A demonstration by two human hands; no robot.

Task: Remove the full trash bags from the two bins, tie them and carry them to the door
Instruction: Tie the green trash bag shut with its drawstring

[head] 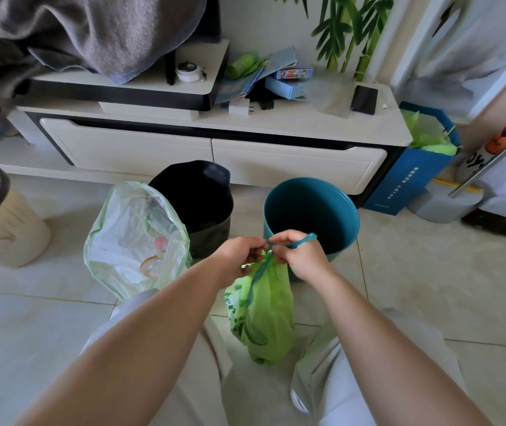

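Both bins are standing emptied; both hands (271,256) are pinching the green bag's (264,318) drawstring (294,242), knotting it; the pale bag (136,238) is gaping untied; carrying remains.

a home living room: a low white tv cabinet (215,130) with drawers stands on the tiled floor (430,287), a phone (364,99) near its right edge, a grey blanket (76,32) over its left end, bamboo wall decal (350,23) behind.

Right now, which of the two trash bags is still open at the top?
The pale bag beside the black bin; its mouth gapes. The green bag is gathered shut, both hands pulling its drawstring.
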